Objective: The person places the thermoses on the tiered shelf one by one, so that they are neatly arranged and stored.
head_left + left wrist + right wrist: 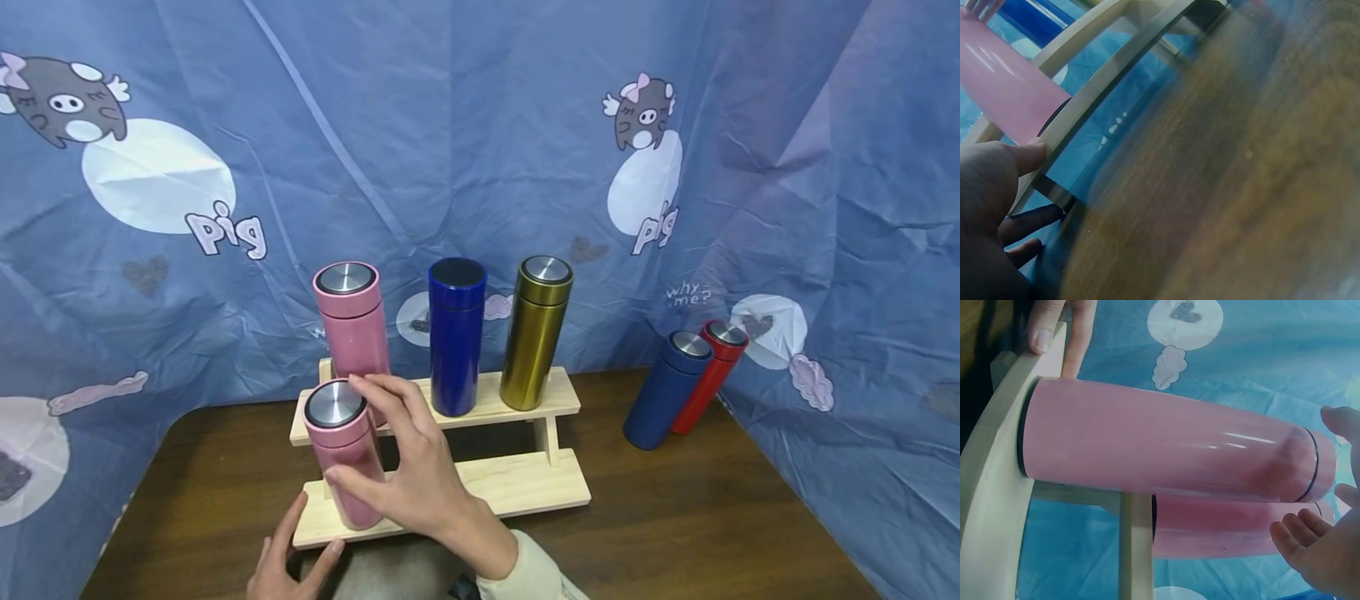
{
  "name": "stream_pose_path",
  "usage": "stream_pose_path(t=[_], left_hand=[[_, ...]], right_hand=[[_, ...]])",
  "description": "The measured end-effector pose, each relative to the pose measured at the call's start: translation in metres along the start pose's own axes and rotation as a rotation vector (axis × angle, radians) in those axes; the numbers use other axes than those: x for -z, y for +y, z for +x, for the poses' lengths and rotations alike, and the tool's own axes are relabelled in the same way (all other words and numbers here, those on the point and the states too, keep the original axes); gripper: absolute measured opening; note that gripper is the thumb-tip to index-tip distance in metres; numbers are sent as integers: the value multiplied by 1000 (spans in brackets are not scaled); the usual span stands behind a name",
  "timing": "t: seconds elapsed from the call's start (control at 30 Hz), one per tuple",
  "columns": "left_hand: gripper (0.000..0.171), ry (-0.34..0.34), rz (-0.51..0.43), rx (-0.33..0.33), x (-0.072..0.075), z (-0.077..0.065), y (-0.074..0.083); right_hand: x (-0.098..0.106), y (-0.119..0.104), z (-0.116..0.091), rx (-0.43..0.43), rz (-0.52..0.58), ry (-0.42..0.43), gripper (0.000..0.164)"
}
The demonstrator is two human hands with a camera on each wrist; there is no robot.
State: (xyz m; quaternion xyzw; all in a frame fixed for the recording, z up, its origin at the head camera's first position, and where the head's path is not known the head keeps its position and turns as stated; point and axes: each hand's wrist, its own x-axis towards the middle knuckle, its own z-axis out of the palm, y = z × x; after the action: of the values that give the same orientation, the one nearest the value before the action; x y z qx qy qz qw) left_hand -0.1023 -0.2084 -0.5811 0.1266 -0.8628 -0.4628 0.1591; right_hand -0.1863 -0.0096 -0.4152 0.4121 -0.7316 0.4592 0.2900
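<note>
A pink thermos bottle with a silver lid stands upright on the left end of the lower step of a wooden stand. My right hand is spread around its upper part. In the right wrist view, a gap shows between the fingers and this bottle. At the stand's front left corner, my left hand holds the board, its thumb at the front edge and fingers at the end. A second pink thermos, partly hidden, stands behind on the upper step.
Beside the rear pink thermos, a dark blue thermos and a gold thermos share the upper step. On the brown table to the right stand a navy thermos and a red thermos. Behind hangs a blue cloth.
</note>
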Motion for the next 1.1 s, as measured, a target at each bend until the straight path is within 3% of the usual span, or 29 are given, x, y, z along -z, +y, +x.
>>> stream_pose_path(t=[0.33, 0.7, 1.1], left_hand=[[86, -7, 6, 16, 1, 0, -1], [89, -81, 10, 76, 5, 3, 2], [89, -48, 4, 69, 3, 2, 1]], right_hand=[[26, -3, 2, 87, 29, 70, 91], [58, -3, -2, 37, 14, 118, 84], [93, 1, -8, -14, -18, 235, 75]])
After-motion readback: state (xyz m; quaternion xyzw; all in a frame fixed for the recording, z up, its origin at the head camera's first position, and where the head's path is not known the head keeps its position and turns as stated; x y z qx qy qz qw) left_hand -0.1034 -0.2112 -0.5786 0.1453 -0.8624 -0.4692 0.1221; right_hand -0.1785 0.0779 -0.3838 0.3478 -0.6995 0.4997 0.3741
